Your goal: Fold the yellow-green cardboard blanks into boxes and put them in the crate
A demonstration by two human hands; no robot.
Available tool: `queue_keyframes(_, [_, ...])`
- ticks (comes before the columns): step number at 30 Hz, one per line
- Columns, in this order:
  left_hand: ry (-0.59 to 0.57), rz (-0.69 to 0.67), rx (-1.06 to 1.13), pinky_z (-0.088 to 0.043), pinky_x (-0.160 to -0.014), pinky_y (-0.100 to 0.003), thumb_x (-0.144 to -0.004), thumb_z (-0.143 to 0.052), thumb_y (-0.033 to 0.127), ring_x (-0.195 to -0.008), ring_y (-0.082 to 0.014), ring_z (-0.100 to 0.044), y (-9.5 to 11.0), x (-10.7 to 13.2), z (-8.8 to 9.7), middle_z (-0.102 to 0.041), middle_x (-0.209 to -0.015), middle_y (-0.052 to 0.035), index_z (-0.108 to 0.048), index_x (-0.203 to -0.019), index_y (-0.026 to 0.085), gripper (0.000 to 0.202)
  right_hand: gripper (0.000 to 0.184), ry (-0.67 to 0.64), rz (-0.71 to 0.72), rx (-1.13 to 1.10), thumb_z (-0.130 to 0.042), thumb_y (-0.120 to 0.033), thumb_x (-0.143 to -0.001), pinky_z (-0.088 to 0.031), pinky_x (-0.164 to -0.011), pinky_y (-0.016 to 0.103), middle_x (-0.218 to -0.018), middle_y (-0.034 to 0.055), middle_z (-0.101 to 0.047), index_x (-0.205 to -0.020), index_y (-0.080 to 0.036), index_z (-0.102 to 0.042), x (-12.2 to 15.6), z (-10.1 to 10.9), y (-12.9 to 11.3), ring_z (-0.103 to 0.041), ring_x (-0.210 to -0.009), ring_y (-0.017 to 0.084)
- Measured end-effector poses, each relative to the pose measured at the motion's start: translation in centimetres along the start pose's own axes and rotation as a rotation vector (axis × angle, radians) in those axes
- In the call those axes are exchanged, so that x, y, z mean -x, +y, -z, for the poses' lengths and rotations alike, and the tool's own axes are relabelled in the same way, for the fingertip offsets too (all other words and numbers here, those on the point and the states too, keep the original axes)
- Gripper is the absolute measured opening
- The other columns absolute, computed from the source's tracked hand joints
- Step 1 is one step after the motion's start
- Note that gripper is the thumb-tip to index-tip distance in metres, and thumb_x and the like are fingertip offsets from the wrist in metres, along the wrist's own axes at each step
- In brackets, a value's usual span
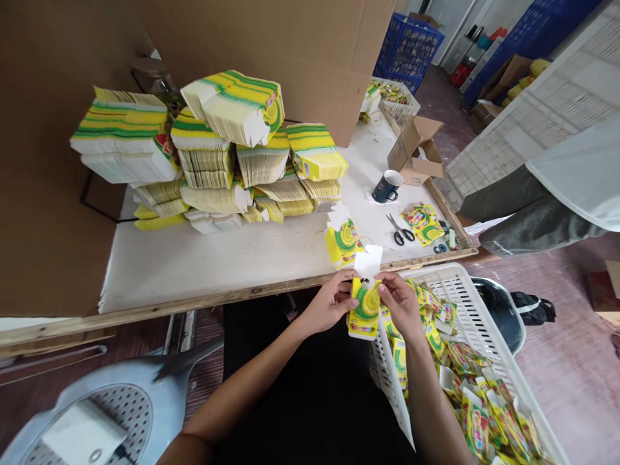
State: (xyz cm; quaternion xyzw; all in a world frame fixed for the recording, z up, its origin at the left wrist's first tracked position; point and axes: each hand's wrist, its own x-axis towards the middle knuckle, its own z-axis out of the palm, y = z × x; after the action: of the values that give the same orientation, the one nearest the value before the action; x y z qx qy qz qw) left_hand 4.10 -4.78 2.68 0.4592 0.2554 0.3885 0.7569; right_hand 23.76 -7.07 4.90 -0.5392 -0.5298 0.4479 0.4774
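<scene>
Both my hands hold one small yellow-and-green printed carton (364, 309) just below the table's front edge. My left hand (332, 302) pinches its left side, fingers closed on it. My right hand (400, 302) grips its right side near the white top flap (368, 263), which stands up open. A few more flat cartons (343, 240) lie on the white table (203, 258) just beyond my hands. To my right, a white plastic basket (465, 303) holds several of the same cartons.
Big stacks of flat yellow-green cartons (217, 155) sit at the table's back, before a brown cardboard wall (300, 45). A dark mug (387, 186), scissors (400, 231), loose cartons (423, 223) and an open cardboard box (416, 152) are right. A person's sleeve (547, 194) reaches in. A grey stool (97, 413) is lower left.
</scene>
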Motion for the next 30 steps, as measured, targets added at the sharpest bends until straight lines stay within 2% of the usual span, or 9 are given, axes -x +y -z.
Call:
queue_keyframes(3, [-0.041, 0.054, 0.026, -0.053, -0.074, -0.028, -0.08, -0.082, 0.044, -0.08, -0.0172, -0.069, -0.6, 0.2, 0.0, -0.071, -0.1, -0.008, -0.051, -0.121, 0.021, 0.057, 0.028, -0.018, -0.022, 0.054, -0.068, -0.049, -0.091, -0.046, -0.062, 0.027, -0.08, 0.0028, -0.065, -0.088, -0.021, -0.068, 0.1, 0.5, -0.4, -0.057, -0.07, 0.015])
queue_keyframes(5, [-0.039, 0.06, 0.032, -0.053, -0.073, -0.028, -0.081, -0.081, 0.045, -0.08, -0.0172, -0.07, -0.7, 0.2, -0.1, -0.072, -0.103, -0.0088, -0.046, -0.132, 0.022, 0.066, 0.03, -0.002, -0.002, 0.089, -0.068, -0.05, -0.091, -0.047, -0.064, 0.027, -0.078, 0.003, -0.064, -0.082, -0.021, -0.067, 0.1, 0.5, -0.5, -0.057, -0.071, 0.016])
queue_keyframes(9, [-0.056, 0.05, 0.011, -0.056, -0.079, -0.031, -0.083, -0.079, 0.045, -0.092, -0.022, -0.072, -0.2, 0.1, -0.1, -0.071, -0.115, -0.0122, -0.021, -0.156, 0.026, 0.095, 0.027, 0.076, 0.044, 0.1, -0.07, -0.048, -0.09, -0.052, -0.071, 0.029, -0.087, 0.0047, -0.069, -0.094, -0.022, -0.067, -0.1, 0.0, -0.2, -0.064, -0.081, 0.019])
queue_keyframes(12, [-0.042, 0.021, -0.107, -0.057, -0.082, -0.032, -0.086, -0.075, 0.042, -0.105, -0.0255, -0.071, 0.2, 0.0, 0.1, -0.069, -0.124, -0.0157, -0.039, -0.15, 0.02, 0.077, 0.038, 0.178, 0.05, 0.1, -0.071, -0.049, -0.089, -0.053, -0.069, 0.03, -0.095, 0.0064, -0.071, -0.117, -0.024, -0.063, -0.3, 0.0, 0.0, -0.065, -0.08, 0.019])
queue_keyframes(14, [-0.001, -0.024, -0.163, -0.057, -0.085, -0.032, -0.089, -0.07, 0.037, -0.114, -0.0268, -0.068, 0.3, -0.1, 0.1, -0.066, -0.133, -0.016, -0.049, -0.143, 0.019, 0.061, 0.04, 0.228, 0.054, 0.129, -0.063, -0.054, -0.093, -0.051, -0.066, 0.03, -0.094, 0.007, -0.07, -0.116, -0.022, -0.066, -0.5, 0.3, -0.2, -0.062, -0.073, 0.017])
queue_keyframes(17, [0.04, -0.087, -0.22, -0.057, -0.092, -0.033, -0.092, -0.065, 0.031, -0.123, -0.0277, -0.065, 0.1, -0.2, 0.0, -0.062, -0.141, -0.015, -0.055, -0.139, 0.019, 0.05, 0.046, 0.12, 0.0, 0.132, -0.058, -0.059, -0.094, -0.049, -0.064, 0.03, -0.077, 0.0033, -0.065, -0.11, -0.019, -0.073, -0.6, 0.6, -1.0, -0.057, -0.065, 0.015])
queue_keyframes(21, [0.052, -0.104, -0.271, -0.056, -0.097, -0.038, -0.094, -0.062, 0.029, -0.121, -0.0276, -0.066, -0.5, 0.0, -0.2, -0.06, -0.144, -0.0148, -0.054, -0.142, 0.021, 0.05, 0.053, -0.089, -0.112, 0.186, -0.075, -0.052, -0.082, -0.037, -0.054, 0.025, -0.058, -0.0064, -0.051, -0.123, -0.019, -0.068, -0.6, 0.3, -1.7, -0.046, -0.054, 0.012])
queue_keyframes(25, [0.016, -0.087, -0.204, -0.055, -0.101, -0.041, -0.094, -0.063, 0.035, -0.123, -0.029, -0.065, -0.5, 0.0, -0.3, -0.062, -0.142, -0.0167, -0.05, -0.146, 0.021, 0.055, 0.043, -0.034, -0.074, 0.387, -0.071, -0.049, -0.086, -0.026, -0.05, 0.025, -0.054, -0.0092, -0.043, -0.118, -0.021, -0.068, -0.6, -0.2, -1.5, -0.031, -0.049, 0.01])
queue_keyframes(30, [0.035, -0.009, -0.042, -0.057, -0.091, -0.038, -0.085, -0.076, 0.041, -0.11, -0.028, -0.071, 0.1, -0.3, -0.2, -0.071, -0.125, -0.0149, -0.05, -0.145, 0.021, 0.069, 0.041, 0.011, -0.015, 0.471, -0.069, -0.048, -0.088, -0.031, -0.051, 0.026, -0.051, -0.01, -0.041, -0.119, -0.022, -0.066, -0.4, -0.9, -1.0, -0.035, -0.048, 0.012])
